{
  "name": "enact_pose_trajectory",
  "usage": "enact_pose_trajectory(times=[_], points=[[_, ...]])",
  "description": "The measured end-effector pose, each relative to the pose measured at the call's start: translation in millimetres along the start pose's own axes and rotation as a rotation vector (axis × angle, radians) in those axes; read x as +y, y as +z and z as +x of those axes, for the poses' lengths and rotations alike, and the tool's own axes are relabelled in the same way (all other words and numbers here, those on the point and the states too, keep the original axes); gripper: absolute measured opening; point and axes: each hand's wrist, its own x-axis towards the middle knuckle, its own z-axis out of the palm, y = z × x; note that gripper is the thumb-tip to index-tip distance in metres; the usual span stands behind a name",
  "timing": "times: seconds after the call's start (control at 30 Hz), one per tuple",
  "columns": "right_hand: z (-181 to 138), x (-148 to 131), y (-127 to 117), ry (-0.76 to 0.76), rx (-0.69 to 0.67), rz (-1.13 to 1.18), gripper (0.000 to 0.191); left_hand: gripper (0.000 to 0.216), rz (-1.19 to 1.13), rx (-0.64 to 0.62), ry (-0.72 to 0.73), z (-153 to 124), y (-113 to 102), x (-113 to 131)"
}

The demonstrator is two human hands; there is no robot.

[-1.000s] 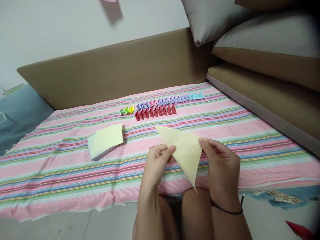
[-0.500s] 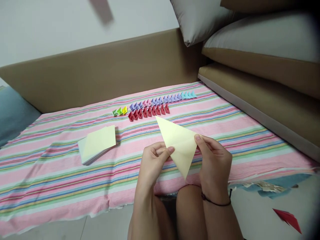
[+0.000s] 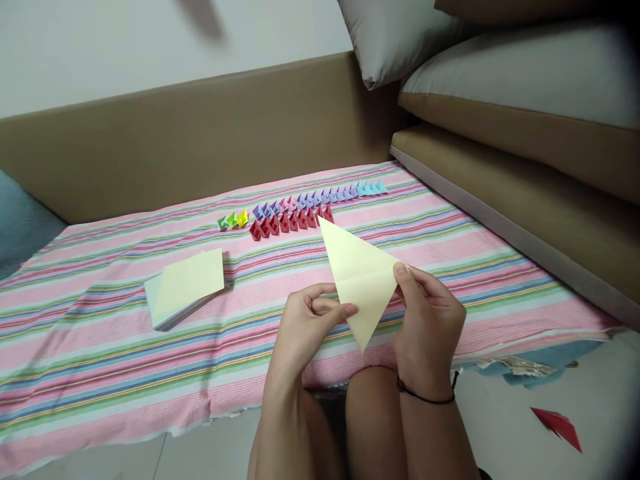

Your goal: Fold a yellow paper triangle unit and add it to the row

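Pale yellow paper triangle (image 3: 357, 263), one, is held up in both hands above the near part of the striped cloth (image 3: 125, 363). From the left, one blue-grey cushion (image 3: 23, 230) stands at the edge of view. Next comes one stack of paper (image 3: 190, 283), a pale yellow sheet lying askew on top; its sheets are too thin to count.

Beyond it sit two green paper boats (image 3: 233, 221) and, just right of them, one yellow paper boat (image 3: 243, 219). Nine red paper boats (image 3: 284, 223) form the front row; the triangle's upper tip overlaps one near the right end. The row behind runs from three purple boats (image 3: 267, 210) to two pink boats (image 3: 293, 204), then more purple and lavender ones, packed too closely for a sure count, ending in four light blue boats (image 3: 373, 189).

The left hand (image 3: 303, 327) grips the triangle's left edge, thumb in front and fingers behind. The right hand (image 3: 430, 323) pinches its right corner between thumb and finger; one dark cord (image 3: 425, 399) circles that wrist. Farther right are one grey pillow (image 3: 387, 40), overhanging stacked cushions (image 3: 525, 83), and one red folded paper (image 3: 559, 427) on the floor (image 3: 510, 443).
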Motion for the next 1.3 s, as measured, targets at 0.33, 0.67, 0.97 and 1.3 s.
enact_pose_trajectory(times=[0.33, 0.67, 0.97, 1.3], points=[[6.6, 2.3, 3.7, -0.011, 0.028, -0.005, 0.019, 0.03, 0.047, -0.014, -0.018, 1.8, 3.6, 0.1], [16.1, 3.0, 9.6, -0.025, 0.075, 0.017, 0.019, 0.036, 0.006, -0.021, -0.031, 3.3, 6.1, -2.2], [23.4, 6.0, 8.9, -0.079, 0.078, 0.021, 0.022, 0.03, 0.019, -0.015, -0.024, 7.0, 6.8, -5.6], [27.6, 5.5, 13.4, -0.116, 0.083, 0.04, 0.016, 0.032, 0.052, -0.082, -0.079, 4.4, 7.3, -6.7]])
